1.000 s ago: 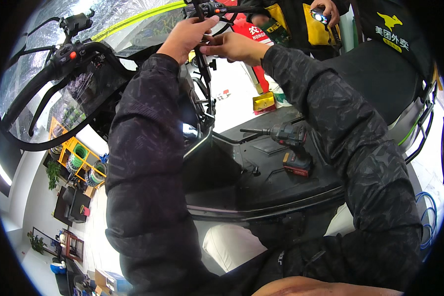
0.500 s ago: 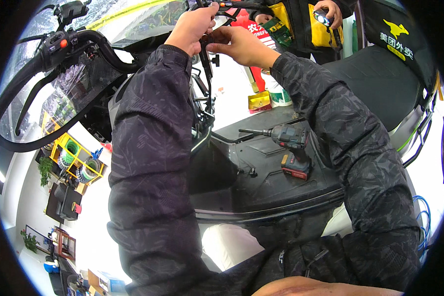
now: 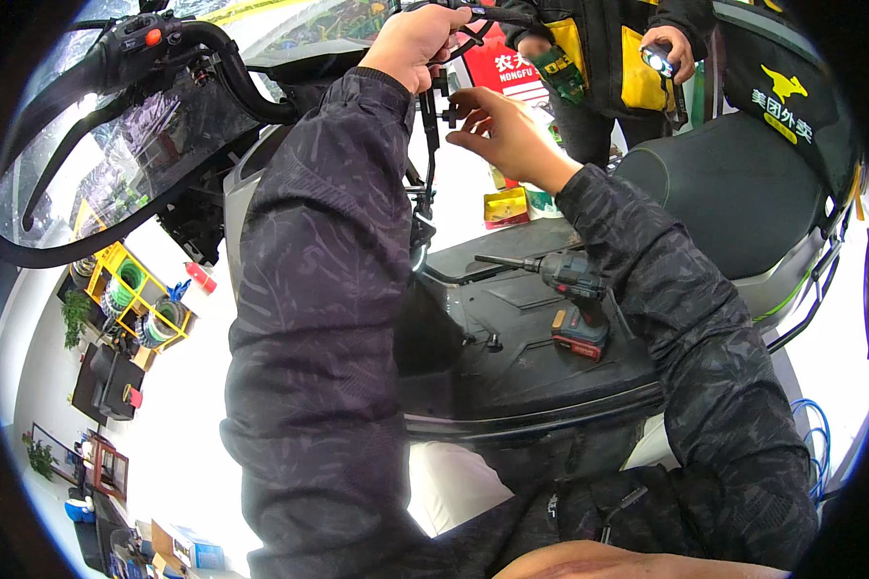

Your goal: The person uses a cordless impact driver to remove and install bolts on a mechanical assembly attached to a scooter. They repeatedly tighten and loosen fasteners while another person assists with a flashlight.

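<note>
At the top middle, my left hand is closed round the upper end of a slim black upright part beside the scooter's right-hand handlebar; its fingers partly hide the grip point. My right hand is just to the right, thumb and fingers apart and bent. A small black knob on the upright part lies between those fingertips; whether they touch it I cannot tell. Below, a cordless power drill with a long bit lies on the scooter's black footboard. Small dark fasteners lie left of it.
A co-worker stands beyond the scooter, holding a lit flashlight and a green package. The left handlebar and windshield fill the upper left. An open yellow-red box stands past the footboard. The black seat is at right.
My right hand has drawn away from my left hand, down and right, its pinch opening beside the knob. My left hand stays closed; the view has shifted slightly.
</note>
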`<control>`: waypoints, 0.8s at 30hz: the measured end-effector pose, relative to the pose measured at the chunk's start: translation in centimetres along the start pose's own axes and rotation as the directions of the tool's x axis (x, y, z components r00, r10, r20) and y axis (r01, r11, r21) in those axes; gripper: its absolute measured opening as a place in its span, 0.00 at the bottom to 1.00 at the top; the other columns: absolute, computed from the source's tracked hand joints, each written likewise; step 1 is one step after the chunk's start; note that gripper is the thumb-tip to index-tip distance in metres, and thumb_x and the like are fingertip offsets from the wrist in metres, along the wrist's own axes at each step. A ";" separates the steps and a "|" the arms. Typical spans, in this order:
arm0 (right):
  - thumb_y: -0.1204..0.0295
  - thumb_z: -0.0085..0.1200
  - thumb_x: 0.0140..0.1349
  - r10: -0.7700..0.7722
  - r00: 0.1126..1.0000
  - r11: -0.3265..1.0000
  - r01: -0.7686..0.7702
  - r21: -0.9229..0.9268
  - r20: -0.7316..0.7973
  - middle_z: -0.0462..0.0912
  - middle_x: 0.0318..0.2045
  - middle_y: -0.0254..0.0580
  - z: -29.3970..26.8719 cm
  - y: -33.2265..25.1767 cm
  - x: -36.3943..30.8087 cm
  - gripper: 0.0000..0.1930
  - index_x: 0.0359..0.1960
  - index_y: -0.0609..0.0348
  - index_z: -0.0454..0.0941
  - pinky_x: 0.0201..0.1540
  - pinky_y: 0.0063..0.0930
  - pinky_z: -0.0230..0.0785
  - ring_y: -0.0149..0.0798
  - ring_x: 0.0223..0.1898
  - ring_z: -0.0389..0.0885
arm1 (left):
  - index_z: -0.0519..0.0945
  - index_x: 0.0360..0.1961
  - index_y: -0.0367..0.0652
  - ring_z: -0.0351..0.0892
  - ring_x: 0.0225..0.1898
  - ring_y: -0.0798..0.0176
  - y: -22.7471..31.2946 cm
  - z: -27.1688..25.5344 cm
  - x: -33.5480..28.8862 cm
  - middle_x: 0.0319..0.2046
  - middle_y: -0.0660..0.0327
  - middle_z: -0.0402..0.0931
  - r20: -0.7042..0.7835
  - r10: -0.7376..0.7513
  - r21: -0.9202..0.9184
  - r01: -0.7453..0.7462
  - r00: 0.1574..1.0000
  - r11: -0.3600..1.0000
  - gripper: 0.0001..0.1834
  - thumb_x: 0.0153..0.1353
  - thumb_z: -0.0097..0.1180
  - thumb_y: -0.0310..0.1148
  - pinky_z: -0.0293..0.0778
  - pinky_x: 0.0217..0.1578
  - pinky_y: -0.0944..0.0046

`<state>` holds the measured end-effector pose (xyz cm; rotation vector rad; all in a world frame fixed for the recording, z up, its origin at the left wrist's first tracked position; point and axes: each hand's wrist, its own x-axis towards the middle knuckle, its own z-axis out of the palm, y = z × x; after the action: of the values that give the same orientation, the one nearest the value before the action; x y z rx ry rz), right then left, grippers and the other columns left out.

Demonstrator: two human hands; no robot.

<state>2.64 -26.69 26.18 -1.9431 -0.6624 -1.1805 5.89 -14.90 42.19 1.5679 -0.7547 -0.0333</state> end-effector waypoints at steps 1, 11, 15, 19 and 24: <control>0.69 0.68 0.62 0.000 0.999 0.998 -0.002 -0.057 -0.033 0.86 0.42 0.49 0.2 0.2 -0.1 0.19 0.51 0.67 0.80 0.45 0.36 0.80 0.42 0.41 0.87 | 0.78 0.22 0.48 0.61 0.16 0.71 -0.1 -0.1 0.1 0.16 0.70 0.66 -0.001 0.000 0.005 0.000 1.000 1.000 0.15 0.67 0.62 0.36 0.55 0.18 0.65; 0.70 0.63 0.68 -0.190 0.974 0.959 0.157 -0.234 -0.123 0.87 0.42 0.49 1.1 1.3 -0.3 0.14 0.52 0.61 0.84 0.42 0.34 0.80 0.48 0.39 0.89 | 0.80 0.22 0.48 0.59 0.13 0.73 0.0 0.0 -0.1 0.14 0.72 0.65 0.068 -0.029 -0.046 0.032 0.997 0.998 0.15 0.69 0.60 0.36 0.52 0.15 0.66; 0.68 0.62 0.70 -0.073 0.989 0.994 0.062 -0.088 -0.125 0.88 0.35 0.46 1.4 1.3 -0.3 0.13 0.49 0.63 0.84 0.39 0.32 0.80 0.39 0.35 0.88 | 0.82 0.25 0.46 0.60 0.14 0.73 0.0 0.0 -0.2 0.14 0.71 0.66 0.095 0.032 -0.018 -0.030 0.995 0.999 0.14 0.70 0.59 0.35 0.53 0.16 0.65; 0.64 0.59 0.73 0.276 0.956 0.924 -0.293 0.246 0.103 0.85 0.28 0.40 0.8 1.0 0.8 0.15 0.44 0.67 0.84 0.35 0.27 0.77 0.31 0.30 0.85 | 0.84 0.28 0.44 0.61 0.14 0.72 -0.2 -0.1 0.0 0.15 0.71 0.68 0.031 0.010 -0.010 -0.010 0.999 1.000 0.12 0.69 0.58 0.34 0.55 0.16 0.65; 0.62 0.54 0.76 0.416 0.822 0.777 -0.543 0.317 0.390 0.73 0.21 0.31 -1.5 -0.4 2.8 0.18 0.30 0.64 0.79 0.29 0.26 0.64 0.28 0.22 0.70 | 0.86 0.34 0.41 0.71 0.17 0.69 -0.2 0.1 0.2 0.22 0.64 0.80 0.191 0.001 -0.117 0.022 0.982 0.993 0.10 0.71 0.56 0.32 0.65 0.18 0.65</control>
<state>2.83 -27.58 29.26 -1.7761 -0.4650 -0.3791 6.06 -15.11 42.12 1.4689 -0.8781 -0.2349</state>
